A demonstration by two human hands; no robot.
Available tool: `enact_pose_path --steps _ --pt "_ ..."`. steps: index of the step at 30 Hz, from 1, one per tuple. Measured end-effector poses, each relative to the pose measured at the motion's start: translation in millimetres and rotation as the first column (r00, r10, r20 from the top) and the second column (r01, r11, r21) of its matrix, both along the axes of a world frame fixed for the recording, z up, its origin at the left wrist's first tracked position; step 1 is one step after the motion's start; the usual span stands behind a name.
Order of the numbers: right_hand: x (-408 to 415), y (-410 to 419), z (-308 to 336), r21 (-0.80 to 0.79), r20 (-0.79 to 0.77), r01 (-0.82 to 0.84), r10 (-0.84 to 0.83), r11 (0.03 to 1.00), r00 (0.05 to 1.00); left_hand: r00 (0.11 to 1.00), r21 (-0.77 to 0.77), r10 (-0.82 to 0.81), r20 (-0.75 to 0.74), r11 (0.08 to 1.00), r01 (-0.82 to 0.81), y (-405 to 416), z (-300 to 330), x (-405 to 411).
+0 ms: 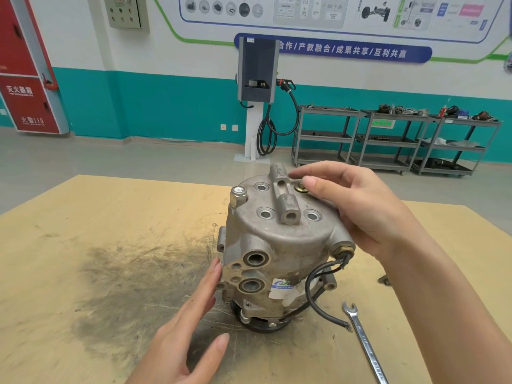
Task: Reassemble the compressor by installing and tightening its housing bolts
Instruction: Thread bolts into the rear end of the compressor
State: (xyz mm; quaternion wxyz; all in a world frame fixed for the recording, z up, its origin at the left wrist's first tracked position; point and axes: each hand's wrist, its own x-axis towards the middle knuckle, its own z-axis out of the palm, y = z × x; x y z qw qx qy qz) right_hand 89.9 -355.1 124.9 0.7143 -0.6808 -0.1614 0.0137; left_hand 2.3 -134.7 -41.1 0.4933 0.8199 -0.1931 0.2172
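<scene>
Your compressor (279, 253) stands on end near the middle of the wooden table (83, 245), end cover up. By my reading you are barely started: one brass-coloured bolt (301, 188) sits in its hole, while three bolt holes (265, 213) on the cover look empty. Your right hand (357, 209) curls over the cover's far edge, thumb and forefinger pinching that bolt. Your left hand (191, 309) lies flat, fingers straight, steadying the housing's side. The combination wrench (365, 345) waits untouched, just right of the compressor.
</scene>
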Motion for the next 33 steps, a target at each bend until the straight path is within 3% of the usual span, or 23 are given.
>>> enact_pose_path --steps 8,14,21,28,33 --pt "-1 9 -3 -0.039 0.048 0.147 -0.145 0.988 0.988 1.000 -0.001 0.005 0.005 1.000 -0.005 0 0 -1" --pt "0 -1 0 -0.006 -0.005 -0.005 0.005 1.000 1.000 1.000 -0.008 0.002 -0.006 1.000 -0.002 0 0 -1" --pt "0 8 -3 -0.036 0.056 0.127 -0.125 0.991 0.991 1.000 -0.006 0.009 -0.020 1.000 -0.009 0 0 -2" --pt "1 -2 1 -0.049 -0.004 -0.005 0.005 0.999 1.000 1.000 -0.016 0.014 -0.020 1.000 -0.015 -2 0 -3" --pt "-1 6 -2 -0.047 0.043 0.095 -0.093 0.994 0.995 0.999 -0.027 0.016 -0.037 1.000 -0.017 -2 2 -3"
